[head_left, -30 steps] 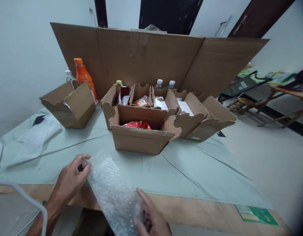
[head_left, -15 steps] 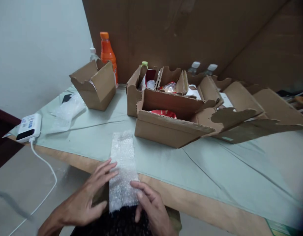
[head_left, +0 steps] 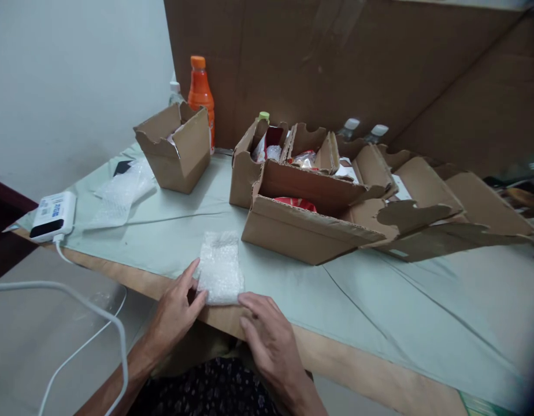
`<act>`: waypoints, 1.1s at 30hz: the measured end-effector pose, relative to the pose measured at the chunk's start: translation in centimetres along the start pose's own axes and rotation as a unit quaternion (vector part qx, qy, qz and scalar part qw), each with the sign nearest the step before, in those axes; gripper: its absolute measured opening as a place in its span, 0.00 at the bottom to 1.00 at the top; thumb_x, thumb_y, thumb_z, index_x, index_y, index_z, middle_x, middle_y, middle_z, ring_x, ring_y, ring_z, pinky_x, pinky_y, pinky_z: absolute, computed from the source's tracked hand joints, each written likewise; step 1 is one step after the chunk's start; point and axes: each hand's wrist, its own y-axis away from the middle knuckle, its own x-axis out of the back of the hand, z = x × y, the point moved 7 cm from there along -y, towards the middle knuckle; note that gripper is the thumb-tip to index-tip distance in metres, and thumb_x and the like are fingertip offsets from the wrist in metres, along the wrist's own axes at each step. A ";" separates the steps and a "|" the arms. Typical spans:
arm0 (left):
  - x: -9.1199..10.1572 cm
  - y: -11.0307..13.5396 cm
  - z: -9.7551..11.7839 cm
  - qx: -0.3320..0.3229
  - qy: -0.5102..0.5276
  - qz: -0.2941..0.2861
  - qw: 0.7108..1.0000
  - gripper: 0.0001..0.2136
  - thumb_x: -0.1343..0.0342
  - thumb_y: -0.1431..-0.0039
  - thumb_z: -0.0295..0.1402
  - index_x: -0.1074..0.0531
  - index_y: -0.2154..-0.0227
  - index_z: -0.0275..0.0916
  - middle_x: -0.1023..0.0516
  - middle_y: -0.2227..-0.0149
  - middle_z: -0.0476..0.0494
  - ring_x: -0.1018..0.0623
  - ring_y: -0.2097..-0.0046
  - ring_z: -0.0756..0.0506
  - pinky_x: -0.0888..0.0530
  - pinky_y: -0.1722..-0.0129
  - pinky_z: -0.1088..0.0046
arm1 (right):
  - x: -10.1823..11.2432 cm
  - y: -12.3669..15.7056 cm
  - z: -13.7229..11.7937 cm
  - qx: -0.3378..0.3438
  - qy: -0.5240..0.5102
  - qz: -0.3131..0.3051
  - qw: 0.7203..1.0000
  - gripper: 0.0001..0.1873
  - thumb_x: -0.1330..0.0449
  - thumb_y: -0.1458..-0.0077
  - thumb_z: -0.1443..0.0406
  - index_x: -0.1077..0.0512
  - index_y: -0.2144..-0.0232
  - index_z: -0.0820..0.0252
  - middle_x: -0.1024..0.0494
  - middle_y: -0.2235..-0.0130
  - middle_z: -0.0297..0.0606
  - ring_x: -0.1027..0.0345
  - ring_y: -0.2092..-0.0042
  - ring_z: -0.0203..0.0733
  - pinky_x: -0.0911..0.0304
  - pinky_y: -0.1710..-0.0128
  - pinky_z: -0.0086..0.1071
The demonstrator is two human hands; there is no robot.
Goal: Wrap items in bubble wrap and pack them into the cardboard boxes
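Note:
A strip of bubble wrap [head_left: 221,271] lies folded into a short rectangle at the table's front edge. My left hand [head_left: 174,309] rests at its left side, with the index finger along the edge and the thumb at the lower left corner, apart from each other. At the lower right corner, the fingertips of my right hand [head_left: 271,335] touch the wrap, while the thumb sits lower and away from it. Both hands look open, neither wrapped round anything.
Behind the wrap stands a cardboard box [head_left: 306,231] with a red packet inside, among several more open boxes. Another carton [head_left: 175,150] and an orange bottle [head_left: 201,92] are at the back left. Loose clear plastic [head_left: 123,193] and a white device [head_left: 54,214] with a cable lie left.
The bubble wrap's near end, which hung over the table edge, is now folded up onto the rest. Both hands have moved in to its lower corners, and the view has shifted slightly.

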 end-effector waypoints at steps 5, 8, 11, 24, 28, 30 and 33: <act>0.5 0.4 0.5 -0.049 -0.033 0.041 0.997 0.26 0.49 0.36 0.36 0.39 0.36 0.37 0.24 0.67 0.47 0.22 0.64 0.43 0.24 0.59 0.63 | -3.5 -2.4 0.5 0.104 0.248 -0.111 0.957 0.22 0.44 0.40 0.73 0.30 0.44 0.59 0.29 0.38 0.47 0.41 0.35 0.55 0.36 0.44 0.51; 1.7 1.2 1.4 -0.113 -0.063 0.076 0.989 0.26 0.45 0.37 0.36 0.39 0.36 0.40 0.23 0.55 0.38 0.23 0.53 0.39 0.24 0.52 0.57 | -4.4 -3.3 0.9 0.134 0.272 -0.126 0.945 0.15 0.45 0.37 0.72 0.26 0.50 0.59 0.24 0.42 0.46 0.36 0.38 0.53 0.35 0.48 0.48; 2.4 2.1 2.6 -0.192 -0.067 0.053 0.978 0.25 0.42 0.39 0.33 0.35 0.39 0.43 0.26 0.43 0.36 0.28 0.42 0.36 0.29 0.43 0.53 | -4.1 -3.9 0.7 0.119 0.234 -0.130 0.956 0.14 0.45 0.37 0.74 0.24 0.54 0.58 0.19 0.48 0.44 0.28 0.46 0.49 0.35 0.49 0.44; 0.9 -1.7 0.3 -0.077 -0.048 0.028 0.995 0.15 0.48 0.35 0.33 0.24 0.50 0.36 0.21 0.66 0.42 0.22 0.62 0.41 0.25 0.57 0.59 | -2.1 -4.7 -0.4 0.157 0.251 -0.068 0.953 0.15 0.43 0.37 0.70 0.27 0.49 0.61 0.22 0.48 0.48 0.32 0.47 0.52 0.38 0.50 0.46; 1.4 -1.4 0.6 -0.076 -0.038 0.047 0.995 0.15 0.47 0.36 0.36 0.26 0.49 0.37 0.23 0.56 0.37 0.23 0.53 0.38 0.25 0.52 0.57 | -4.1 -5.4 0.7 0.154 0.246 -0.147 0.946 0.13 0.44 0.36 0.70 0.27 0.50 0.60 0.20 0.50 0.46 0.31 0.46 0.51 0.39 0.49 0.46; 1.9 -1.0 0.8 -0.081 -0.005 0.052 0.995 0.17 0.44 0.38 0.38 0.26 0.49 0.38 0.25 0.51 0.37 0.24 0.49 0.38 0.26 0.48 0.56 | -4.1 -6.1 1.5 0.124 0.221 -0.143 0.957 0.12 0.46 0.35 0.70 0.25 0.54 0.59 0.18 0.55 0.43 0.28 0.52 0.48 0.38 0.51 0.44; 2.8 -0.3 0.0 -0.012 0.060 0.065 0.996 0.19 0.42 0.40 0.40 0.28 0.48 0.39 0.24 0.52 0.38 0.23 0.52 0.40 0.25 0.49 0.57 | -3.3 -7.0 2.7 0.035 0.168 -0.126 0.977 0.12 0.45 0.36 0.69 0.23 0.55 0.57 0.16 0.57 0.41 0.26 0.55 0.47 0.37 0.51 0.43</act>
